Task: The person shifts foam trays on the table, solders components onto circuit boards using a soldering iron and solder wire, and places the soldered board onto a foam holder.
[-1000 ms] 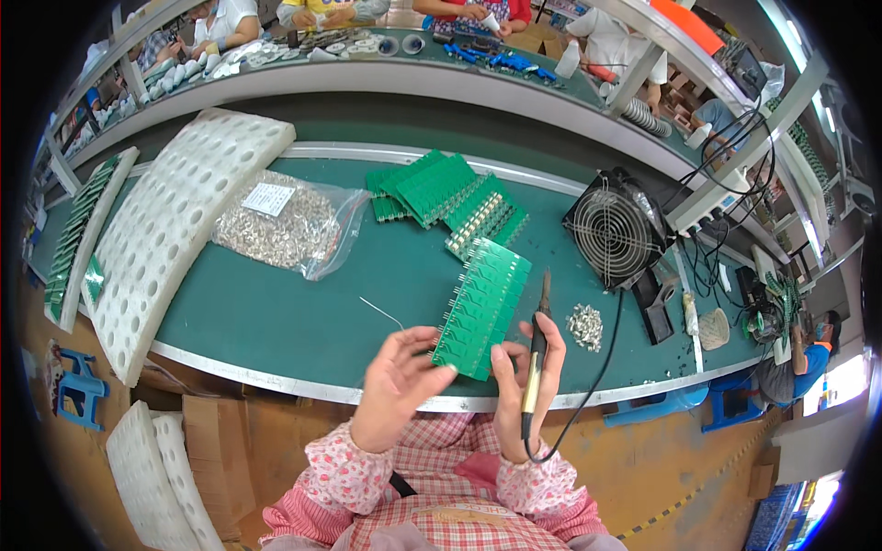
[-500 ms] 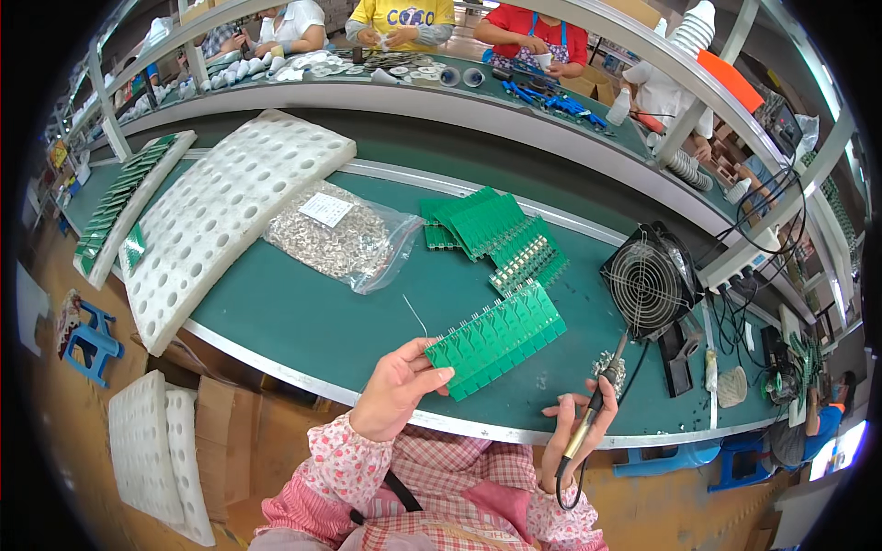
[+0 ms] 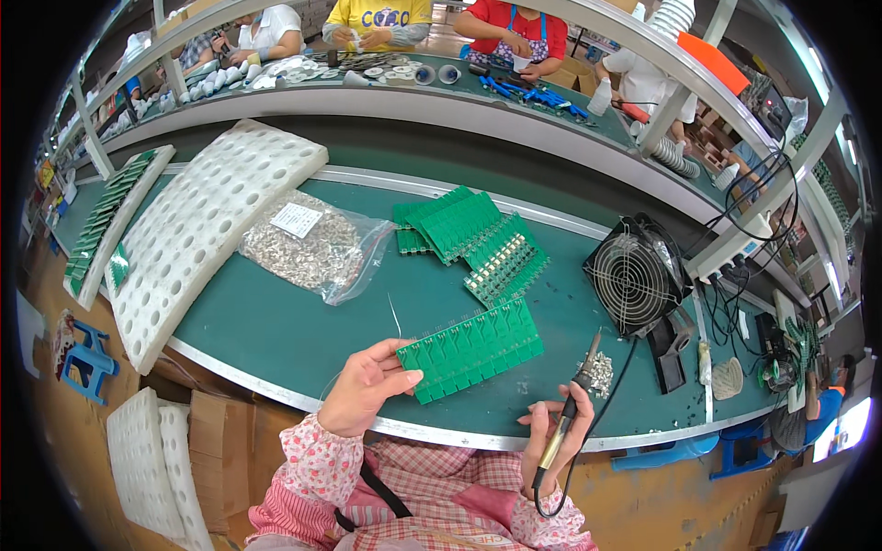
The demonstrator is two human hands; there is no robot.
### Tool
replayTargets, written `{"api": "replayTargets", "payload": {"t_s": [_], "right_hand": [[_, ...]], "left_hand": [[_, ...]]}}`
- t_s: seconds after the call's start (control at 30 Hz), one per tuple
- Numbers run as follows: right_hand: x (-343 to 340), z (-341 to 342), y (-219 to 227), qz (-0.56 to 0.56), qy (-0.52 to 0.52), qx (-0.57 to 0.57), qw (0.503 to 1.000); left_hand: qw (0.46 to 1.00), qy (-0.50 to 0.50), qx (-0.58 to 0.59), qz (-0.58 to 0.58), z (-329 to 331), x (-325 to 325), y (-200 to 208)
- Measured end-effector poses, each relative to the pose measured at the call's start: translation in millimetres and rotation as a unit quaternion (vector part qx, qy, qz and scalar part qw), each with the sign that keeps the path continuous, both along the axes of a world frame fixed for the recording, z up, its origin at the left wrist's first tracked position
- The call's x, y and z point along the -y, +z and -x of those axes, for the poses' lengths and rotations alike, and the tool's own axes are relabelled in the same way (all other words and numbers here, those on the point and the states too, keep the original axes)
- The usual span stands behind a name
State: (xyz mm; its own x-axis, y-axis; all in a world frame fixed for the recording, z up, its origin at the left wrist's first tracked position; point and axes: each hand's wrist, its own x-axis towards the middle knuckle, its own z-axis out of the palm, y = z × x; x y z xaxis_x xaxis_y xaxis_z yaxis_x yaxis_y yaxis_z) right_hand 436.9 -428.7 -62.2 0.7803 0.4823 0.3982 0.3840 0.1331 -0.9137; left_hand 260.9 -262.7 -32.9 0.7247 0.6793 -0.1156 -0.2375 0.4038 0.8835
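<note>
my left hand (image 3: 363, 390) pinches the green board panel (image 3: 473, 349) flat on the counter (image 3: 276, 321); right hand (image 3: 551, 432) fingers grip the soldering iron (image 3: 571, 409) pen-style, tip up.

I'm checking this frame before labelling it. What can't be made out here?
All in the head view:
- Soldering iron tip: too small to tell whether it touches anything.
- Green board: its near-left corner is covered by the left hand; its fine parts are too small.
- Clear bag: the small metal pieces inside blur together.
- Right hand: the iron's handle hides its palm.
- White tray at lower left: cut off by the picture's dark rim.
</note>
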Motion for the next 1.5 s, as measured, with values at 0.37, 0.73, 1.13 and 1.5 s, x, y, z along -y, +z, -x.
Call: {"api": "replayTargets", "payload": {"t_s": [0.37,0.73,1.13,1.5], "right_hand": [[0.2,-1.0,-2.6,0.001,0.005,0.014,1.0],[1.9,-0.4,-1.2,-0.01,0.017,0.013,1.0],[0.9,-2.3,0.5,0.01,0.013,0.02,1.0],[4.1,14.1,20.4,0.077,-0.023,-0.035,0.996]], "left_hand": [[1.0,-0.01,-0.01,0.007,-1.4,-1.2,-1.4],[1.0,-0.024,-0.007,0.007,-0.8,2.1,3.0],[1.0,-0.02,-0.009,0.004,0.2,1.9,8.1],[0.954,0.238,0.142,0.117,64.0,-40.6,13.3]]}}
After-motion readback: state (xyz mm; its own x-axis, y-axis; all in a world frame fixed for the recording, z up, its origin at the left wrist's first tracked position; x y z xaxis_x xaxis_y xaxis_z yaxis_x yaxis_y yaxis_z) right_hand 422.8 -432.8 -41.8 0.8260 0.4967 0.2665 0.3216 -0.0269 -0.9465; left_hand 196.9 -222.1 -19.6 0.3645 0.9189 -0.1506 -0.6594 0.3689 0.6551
